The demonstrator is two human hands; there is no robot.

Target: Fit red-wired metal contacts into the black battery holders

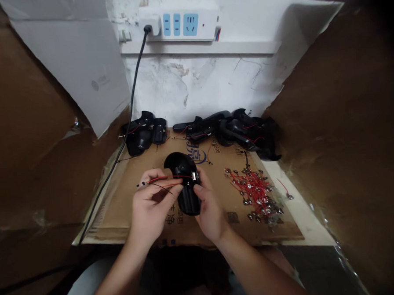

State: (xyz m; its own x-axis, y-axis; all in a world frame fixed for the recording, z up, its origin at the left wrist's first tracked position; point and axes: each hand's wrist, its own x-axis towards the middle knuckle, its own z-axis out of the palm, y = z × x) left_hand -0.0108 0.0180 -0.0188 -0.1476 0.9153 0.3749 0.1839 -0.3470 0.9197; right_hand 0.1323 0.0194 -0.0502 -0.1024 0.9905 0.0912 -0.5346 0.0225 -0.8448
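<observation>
Black housing: our black housing (pixel 184 166) is over the middle of the cardboard sheet (pixel 132 168), white connector (pixel 194 176) at its side
Right hand: we've got our right hand (pixel 210 208) wrapped round the housing's side, thumb on it
Left hand: our left hand (pixel 150 202) is pinching the red wires (pixel 172 176)
Loose pile: red-wired metal parts (pixel 257 192) heaped right on the sheet, to the right
Back edge: more black housings (pixel 232 127) bunched along the wall (pixel 161 87), some with red wires
</observation>
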